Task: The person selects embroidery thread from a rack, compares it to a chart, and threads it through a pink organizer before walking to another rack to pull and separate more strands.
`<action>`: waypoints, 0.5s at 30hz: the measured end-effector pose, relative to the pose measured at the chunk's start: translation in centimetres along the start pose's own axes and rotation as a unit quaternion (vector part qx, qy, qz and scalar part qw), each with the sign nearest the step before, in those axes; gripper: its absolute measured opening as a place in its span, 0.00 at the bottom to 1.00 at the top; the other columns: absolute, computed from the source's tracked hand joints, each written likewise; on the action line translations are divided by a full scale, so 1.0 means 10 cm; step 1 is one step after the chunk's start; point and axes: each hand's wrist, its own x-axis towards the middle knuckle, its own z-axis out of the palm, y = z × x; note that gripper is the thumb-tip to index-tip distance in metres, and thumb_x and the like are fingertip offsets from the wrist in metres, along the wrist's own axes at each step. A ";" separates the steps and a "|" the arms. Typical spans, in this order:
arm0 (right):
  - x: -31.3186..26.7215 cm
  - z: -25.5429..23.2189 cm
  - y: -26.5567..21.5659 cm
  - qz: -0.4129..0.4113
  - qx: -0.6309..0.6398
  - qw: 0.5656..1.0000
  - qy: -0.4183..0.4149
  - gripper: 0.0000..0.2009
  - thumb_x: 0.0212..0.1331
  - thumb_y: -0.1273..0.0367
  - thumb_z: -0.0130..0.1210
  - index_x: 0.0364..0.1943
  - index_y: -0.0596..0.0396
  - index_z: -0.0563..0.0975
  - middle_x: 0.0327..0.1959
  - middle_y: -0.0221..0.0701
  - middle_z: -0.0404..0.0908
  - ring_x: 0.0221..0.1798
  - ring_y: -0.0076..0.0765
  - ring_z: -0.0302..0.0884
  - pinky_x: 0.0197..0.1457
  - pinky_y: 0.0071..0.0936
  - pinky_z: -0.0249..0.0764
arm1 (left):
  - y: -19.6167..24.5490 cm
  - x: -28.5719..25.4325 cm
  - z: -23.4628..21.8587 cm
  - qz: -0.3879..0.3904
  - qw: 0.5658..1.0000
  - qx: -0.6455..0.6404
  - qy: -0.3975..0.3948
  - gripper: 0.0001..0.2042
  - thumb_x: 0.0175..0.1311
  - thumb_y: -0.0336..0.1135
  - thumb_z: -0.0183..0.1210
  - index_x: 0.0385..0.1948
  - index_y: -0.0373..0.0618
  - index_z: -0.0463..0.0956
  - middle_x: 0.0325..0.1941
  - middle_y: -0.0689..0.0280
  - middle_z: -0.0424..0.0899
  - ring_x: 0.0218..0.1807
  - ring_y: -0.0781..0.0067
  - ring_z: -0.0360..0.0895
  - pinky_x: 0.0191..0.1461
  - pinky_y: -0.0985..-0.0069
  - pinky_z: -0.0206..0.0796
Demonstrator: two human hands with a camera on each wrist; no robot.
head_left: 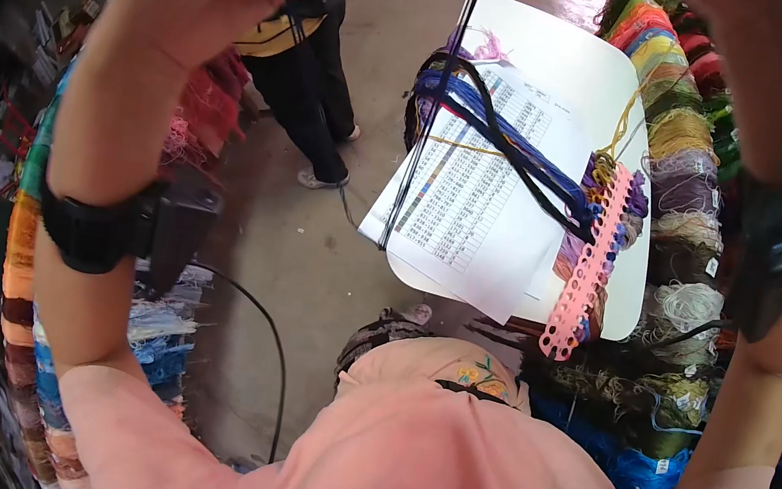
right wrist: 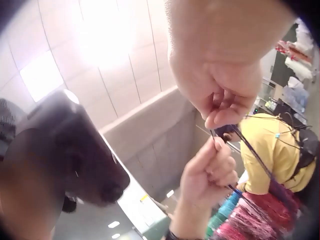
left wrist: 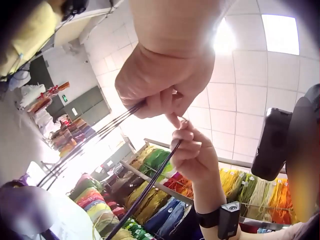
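Note:
Both hands are raised, fingertips meeting. My left hand (left wrist: 160, 85) grips dark embroidery thread (left wrist: 107, 127), its fingers curled round the strands. The right hand (right wrist: 225, 95) pinches dark thread (right wrist: 255, 150) that trails away below it. In the head view, long strands (head_left: 430, 119) hang down over a white board. On that board, a printed chart (head_left: 479, 197) with rows of numbers lies under a loose bundle of blue and black thread (head_left: 517, 147). Beside it is a pink strip with holes (head_left: 589, 274), with several colored thread bundles looped through it. The right hand lies outside the head view.
The white board (head_left: 553, 36) stands before my lap. Racks of colored thread hanks (head_left: 680, 136) line the right side, and more hanks (head_left: 163, 352) hang at the left. A person in yellow (right wrist: 265, 145) stands nearby. A black cable (head_left: 278, 359) runs down beside me.

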 end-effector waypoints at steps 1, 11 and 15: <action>-0.06 -0.10 -0.10 -0.022 0.015 1.000 0.013 0.04 0.52 0.75 0.48 0.29 0.64 0.72 0.21 0.34 0.73 0.23 0.23 0.70 0.24 0.16 0.69 | -0.18 0.06 -0.15 0.019 1.000 0.021 0.007 0.09 0.58 0.35 0.48 0.30 0.38 0.71 0.11 0.78 0.58 0.12 0.91 0.50 0.14 0.88 0.39; -0.83 -0.59 -0.60 -0.318 -0.185 0.895 0.253 0.04 0.52 0.73 0.49 0.28 0.60 0.72 0.21 0.31 0.72 0.24 0.24 0.69 0.28 0.19 0.67 | -1.87 0.04 -0.43 -0.227 0.972 0.058 -0.025 0.10 0.56 0.37 0.51 0.28 0.40 0.76 0.11 0.80 0.60 0.14 0.90 0.52 0.18 0.89 0.42; -1.25 -0.66 -0.72 -0.430 -0.374 0.723 0.391 0.03 0.51 0.73 0.49 0.28 0.58 0.72 0.22 0.29 0.72 0.24 0.24 0.68 0.29 0.21 0.66 | -2.24 0.07 -0.33 -0.188 0.950 0.240 -0.063 0.10 0.58 0.34 0.49 0.31 0.38 0.75 0.23 0.72 0.74 0.27 0.87 0.67 0.31 0.87 0.58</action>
